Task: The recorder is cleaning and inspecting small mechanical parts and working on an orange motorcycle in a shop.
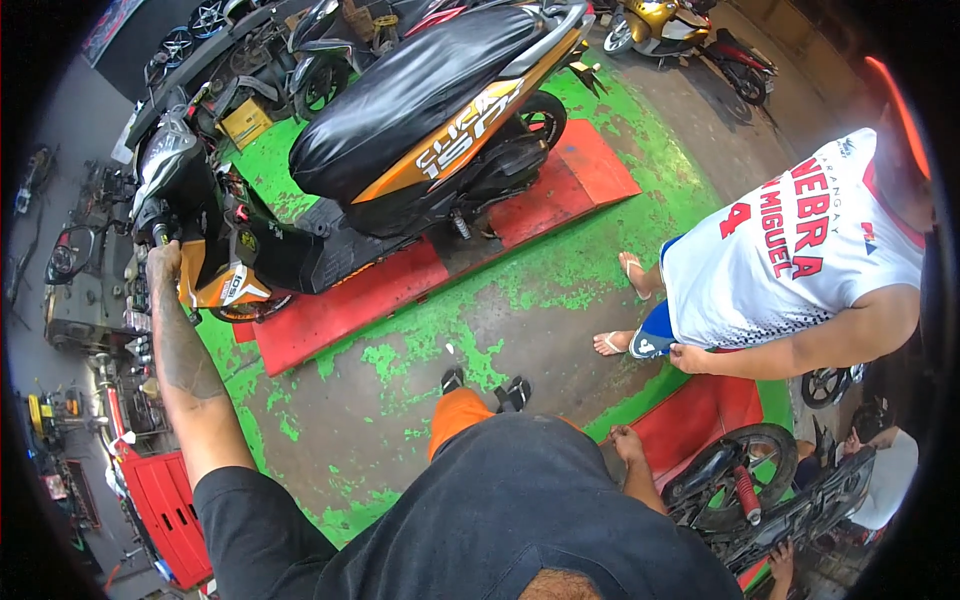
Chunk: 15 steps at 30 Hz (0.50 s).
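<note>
An orange and black scooter [440, 140] stands on a low red platform [350, 325], its front end toward the left. My left arm reaches out to it, and my left hand [163, 260] is wrapped around the near handlebar grip [158, 232]. The black seat [400, 110] and the orange side panel face me. My right hand [627, 443] hangs low at my right side with its fingers curled in; nothing shows in it. It is nearest to a second red platform [690, 425].
A person in a white jersey [790, 230] stands at right in flip-flops. Beyond the second platform, a partly stripped motorcycle [740, 490] has people beside it. A workbench with parts [95, 305] and a red tool cabinet [165, 515] line the left. More scooters [665, 30] stand at the back.
</note>
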### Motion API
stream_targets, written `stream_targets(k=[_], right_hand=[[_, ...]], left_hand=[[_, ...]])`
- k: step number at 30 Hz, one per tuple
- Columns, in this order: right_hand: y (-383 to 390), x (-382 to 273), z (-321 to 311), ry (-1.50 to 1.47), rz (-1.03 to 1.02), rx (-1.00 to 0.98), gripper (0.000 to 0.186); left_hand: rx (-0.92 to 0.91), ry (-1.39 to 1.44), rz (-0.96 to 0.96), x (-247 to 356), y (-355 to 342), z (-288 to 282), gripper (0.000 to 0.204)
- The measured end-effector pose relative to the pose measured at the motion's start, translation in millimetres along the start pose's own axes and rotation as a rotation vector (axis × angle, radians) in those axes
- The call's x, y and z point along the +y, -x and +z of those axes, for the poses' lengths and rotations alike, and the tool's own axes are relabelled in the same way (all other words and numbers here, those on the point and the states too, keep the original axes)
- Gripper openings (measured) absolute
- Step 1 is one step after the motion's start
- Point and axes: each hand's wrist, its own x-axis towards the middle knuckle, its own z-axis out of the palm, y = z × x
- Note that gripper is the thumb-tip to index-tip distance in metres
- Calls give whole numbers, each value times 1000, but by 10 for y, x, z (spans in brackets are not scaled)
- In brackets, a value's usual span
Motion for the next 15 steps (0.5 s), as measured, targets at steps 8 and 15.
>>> stream_targets(k=[8,15], right_hand=[[-318,-201,117,145,-74,-1,15],[-270,-1205,413,154,-59,-141,18]], left_hand=[[-87,95,-98,-44,-45,-11,56],[168,-47,64,-375,-80,-82,59]])
